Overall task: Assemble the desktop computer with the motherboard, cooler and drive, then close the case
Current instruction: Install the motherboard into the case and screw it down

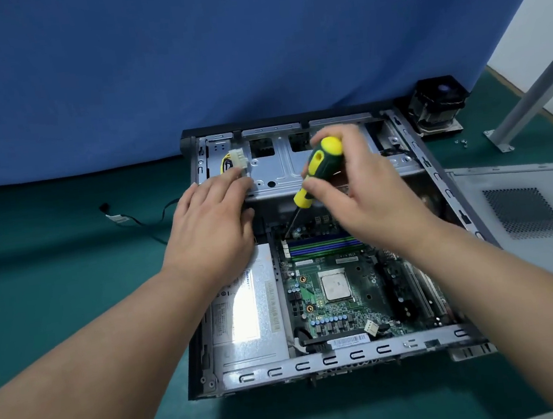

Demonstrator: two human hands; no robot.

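Bright overhead light — glare on power supply label; soft shadows on mat; wide-angle bowing at edges.

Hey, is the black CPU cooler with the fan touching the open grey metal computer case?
Apart. The head view shows the black CPU cooler standing on the green floor beyond the grey case's far right corner, with floor visible between them.

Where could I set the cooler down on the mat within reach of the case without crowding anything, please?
Bare green mat lies left of the case, near of the black cable, and along its near edge. To the right it is crowded: the side panel fills that side, with the cooler and loose screws behind it.
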